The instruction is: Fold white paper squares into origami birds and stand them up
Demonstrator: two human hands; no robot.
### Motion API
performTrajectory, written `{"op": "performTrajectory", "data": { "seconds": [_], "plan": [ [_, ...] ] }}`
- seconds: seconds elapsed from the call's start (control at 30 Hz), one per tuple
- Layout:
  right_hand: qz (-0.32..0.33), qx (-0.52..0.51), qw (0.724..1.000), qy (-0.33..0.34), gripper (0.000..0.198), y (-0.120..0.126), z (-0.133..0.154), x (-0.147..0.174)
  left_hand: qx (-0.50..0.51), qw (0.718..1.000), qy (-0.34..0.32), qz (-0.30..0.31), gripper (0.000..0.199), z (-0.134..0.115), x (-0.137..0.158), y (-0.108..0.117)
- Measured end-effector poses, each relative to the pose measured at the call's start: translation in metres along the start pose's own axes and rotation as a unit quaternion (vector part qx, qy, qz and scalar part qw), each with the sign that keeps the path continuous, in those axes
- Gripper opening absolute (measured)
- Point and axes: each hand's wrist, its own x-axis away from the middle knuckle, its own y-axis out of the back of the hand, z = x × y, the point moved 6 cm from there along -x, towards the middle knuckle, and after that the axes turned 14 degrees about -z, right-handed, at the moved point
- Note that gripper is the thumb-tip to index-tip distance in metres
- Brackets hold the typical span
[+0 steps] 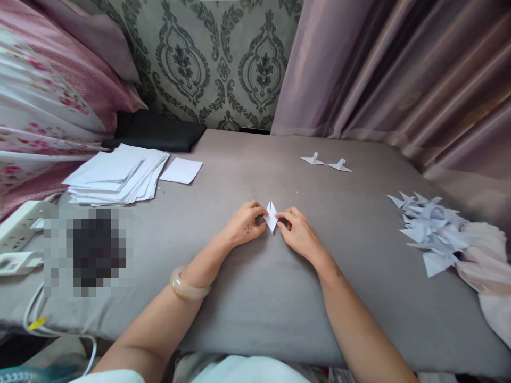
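Note:
Between my hands, over the middle of the table, is a small white folded paper [271,218], diamond-shaped with a slit at its upper point. My left hand [248,223], a pale bangle on its wrist, pinches the paper's left corner. The right corner is pinched by thumb and fingers of my right hand [298,234]. Beyond my right hand, two folded paper cranes [339,165] lie at the far side. More white folded paper pieces with pointed ends sit in a pile [433,226] to the right.
A stack of white paper sheets [115,175] lies at the left, with a smaller square sheet [182,171] beside it. Behind is a black folded item [159,130]. A power strip [24,223] with cables is at the left edge, near a blurred dark patch [98,250]. Curtains hang at the right.

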Motion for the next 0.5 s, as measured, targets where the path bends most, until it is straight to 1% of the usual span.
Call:
{"op": "performTrajectory", "data": {
  "seconds": [0.1,0.3,0.5],
  "plan": [
    [0.003,-0.010,1.000,-0.008,0.023,-0.001,-0.003,-0.003,0.019,1.000,0.004,-0.004,0.021,0.002,-0.001,0.001],
    [-0.020,-0.003,1.000,-0.015,0.024,-0.001,-0.003,-0.007,0.028,0.999,0.030,-0.019,0.020,0.005,-0.004,0.000],
    [-0.030,0.019,0.999,-0.031,0.020,-0.004,-0.007,-0.011,0.034,0.994,0.099,-0.032,0.018,0.008,-0.009,-0.001]
  ]
}}
